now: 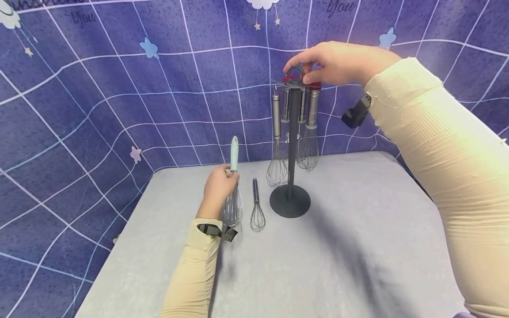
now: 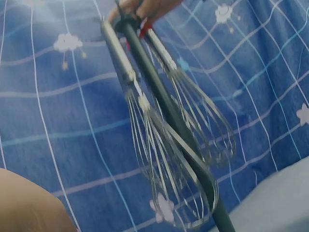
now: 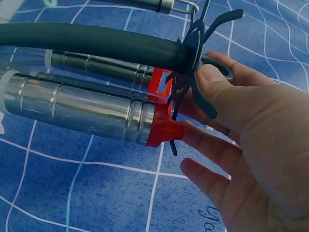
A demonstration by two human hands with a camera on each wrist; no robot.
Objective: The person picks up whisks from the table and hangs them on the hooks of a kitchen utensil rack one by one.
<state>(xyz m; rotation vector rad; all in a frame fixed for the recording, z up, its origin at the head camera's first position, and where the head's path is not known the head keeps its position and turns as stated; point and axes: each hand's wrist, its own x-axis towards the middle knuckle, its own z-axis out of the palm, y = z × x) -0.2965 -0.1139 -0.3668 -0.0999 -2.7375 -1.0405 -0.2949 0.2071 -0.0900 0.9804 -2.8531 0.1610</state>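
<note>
My left hand [image 1: 219, 186] grips a whisk with a mint-green handle [image 1: 234, 152] where the wires meet the handle. It is held upright over the left side of the table. Up at the top of a dark utensil stand [image 1: 292, 145], my right hand [image 1: 334, 64] pinches the ring [image 3: 223, 67] between thumb and fingers. Several whisks hang from the stand's hooks. One has a plain steel handle [image 1: 276, 115]; others have steel handles with red ends [image 3: 161, 124]. In the left wrist view only part of the left hand [image 2: 29, 208] shows, and its whisk is out of sight.
A small whisk [image 1: 256, 207] lies on the grey table [image 1: 254, 274] between the held whisk and the stand's round base [image 1: 290, 207]. Behind the table hangs a blue curtain [image 1: 191, 110] with a grid and stars.
</note>
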